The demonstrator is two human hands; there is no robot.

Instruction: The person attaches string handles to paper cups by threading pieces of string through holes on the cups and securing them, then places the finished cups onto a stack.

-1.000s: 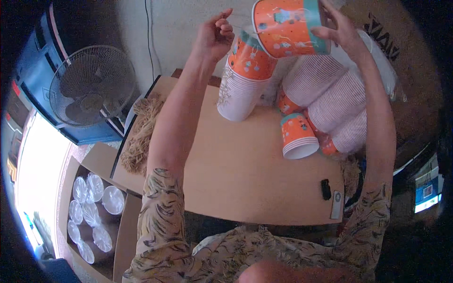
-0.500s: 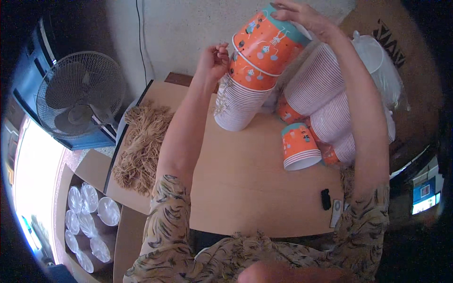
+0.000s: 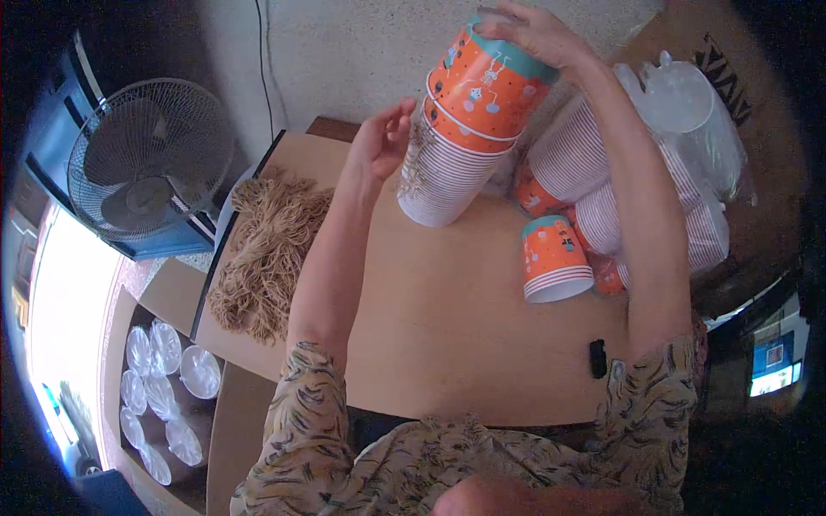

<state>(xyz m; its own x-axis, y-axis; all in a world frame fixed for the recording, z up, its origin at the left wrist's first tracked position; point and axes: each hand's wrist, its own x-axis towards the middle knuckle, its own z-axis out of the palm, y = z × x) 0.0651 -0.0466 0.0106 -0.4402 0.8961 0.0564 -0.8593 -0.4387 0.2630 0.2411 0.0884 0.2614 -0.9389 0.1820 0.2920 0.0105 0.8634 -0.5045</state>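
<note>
Up near the wall, a tall nested stack of orange paper cups (image 3: 456, 129) leans over the tabletop (image 3: 447, 318), its base touching the wood. The right hand (image 3: 533, 34) has its grip closed over the top cup, while the left hand (image 3: 383, 142) rests open-fingered against the stack's side. Just beside it lie more cup stacks (image 3: 594, 172) and one upturned cup (image 3: 555, 258); bagged clear lids (image 3: 688, 112) crowd behind. A heap of tan strings (image 3: 267, 249) sits left, a fan (image 3: 142, 159) beyond. The right fingertips are hidden behind the cup.
</note>
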